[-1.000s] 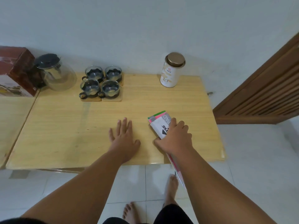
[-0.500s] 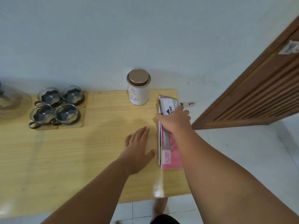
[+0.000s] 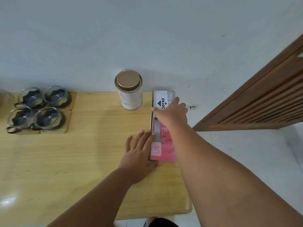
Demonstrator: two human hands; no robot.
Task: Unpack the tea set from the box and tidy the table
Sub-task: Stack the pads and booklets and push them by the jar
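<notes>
Several glass tea cups (image 3: 46,117) with dark holders stand on wooden coasters (image 3: 68,122) at the table's back left. A pink and white paper pad (image 3: 164,150) lies lengthwise along the right edge of the wooden table (image 3: 73,161). My right hand (image 3: 172,113) grips its far half, thumb at the left edge and fingers across the cover. My left hand (image 3: 139,152) lies flat on the table with fingers spread, its fingertips touching the pad's left edge. Only a sliver of the glass teapot (image 3: 3,102) shows at the left border.
A white tin (image 3: 130,95) with a gold lid stands at the back edge, just left of the pad. A white wall runs behind the table. A slatted wooden door (image 3: 262,104) is to the right, with white floor tiles below it.
My right hand has carried the pad from the front middle to the back right and laid it along the right edge. My left hand has slid right against it. The view has shifted right.
</notes>
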